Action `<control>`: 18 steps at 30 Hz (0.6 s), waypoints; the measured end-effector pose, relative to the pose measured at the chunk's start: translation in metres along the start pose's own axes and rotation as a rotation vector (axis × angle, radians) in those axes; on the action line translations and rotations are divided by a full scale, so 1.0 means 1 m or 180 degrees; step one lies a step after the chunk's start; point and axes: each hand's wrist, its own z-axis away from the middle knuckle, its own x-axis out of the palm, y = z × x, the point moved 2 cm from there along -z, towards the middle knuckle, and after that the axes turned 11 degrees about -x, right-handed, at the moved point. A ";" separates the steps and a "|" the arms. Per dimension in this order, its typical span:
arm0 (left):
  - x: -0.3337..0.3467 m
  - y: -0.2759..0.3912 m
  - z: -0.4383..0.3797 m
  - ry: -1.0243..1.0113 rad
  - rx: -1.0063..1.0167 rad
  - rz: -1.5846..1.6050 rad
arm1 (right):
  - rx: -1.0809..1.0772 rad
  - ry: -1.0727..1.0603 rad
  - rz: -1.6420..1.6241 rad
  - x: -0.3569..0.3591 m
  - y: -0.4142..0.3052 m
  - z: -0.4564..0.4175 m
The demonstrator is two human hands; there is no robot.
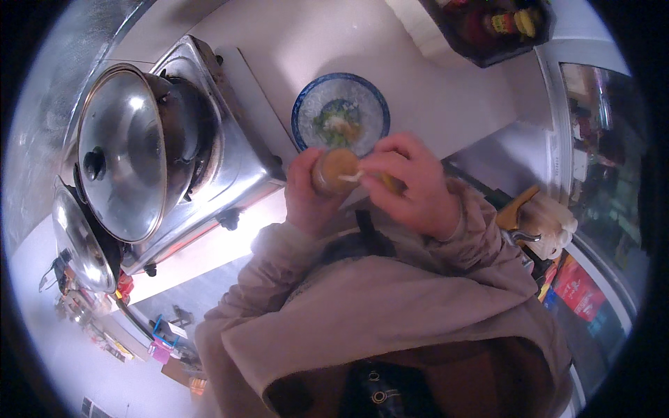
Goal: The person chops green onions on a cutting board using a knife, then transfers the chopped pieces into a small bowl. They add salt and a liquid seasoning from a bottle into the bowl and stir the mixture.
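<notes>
My left hand [308,196] is wrapped around a small jar [338,167] with light brown contents, held at the near edge of a blue-rimmed plate. Over the jar's right side, my right hand [410,183] pinches a thin pale utensil [351,177], its tip at the jar's mouth. Something yellow, perhaps a lid, shows under the right fingers; what it is cannot be told. On the counter just beyond both hands lies the blue-rimmed plate [341,82], bearing chopped green pieces [339,130] with white and brownish seasoning on top.
A steel gas stove [235,141] stands at the left, carrying a large pot with a glass lid [125,151]. Another lidded pan [78,240] is beyond it. A dark tray [470,52] with bottles or jars sits at the top right. Bags and a wooden handle [522,201] are at my right.
</notes>
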 end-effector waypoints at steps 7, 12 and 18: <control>-0.001 0.020 -0.027 0.0387 0.1098 0.0120 | -0.0784 -0.0035 0.0582 -0.013 -0.033 -0.024; -0.002 0.024 -0.028 0.0500 0.1542 0.0341 | -0.0979 -0.0023 0.0652 -0.008 -0.043 -0.028; -0.006 0.025 -0.030 0.0494 0.1550 0.0486 | -0.0926 -0.0091 0.0587 -0.009 -0.039 -0.037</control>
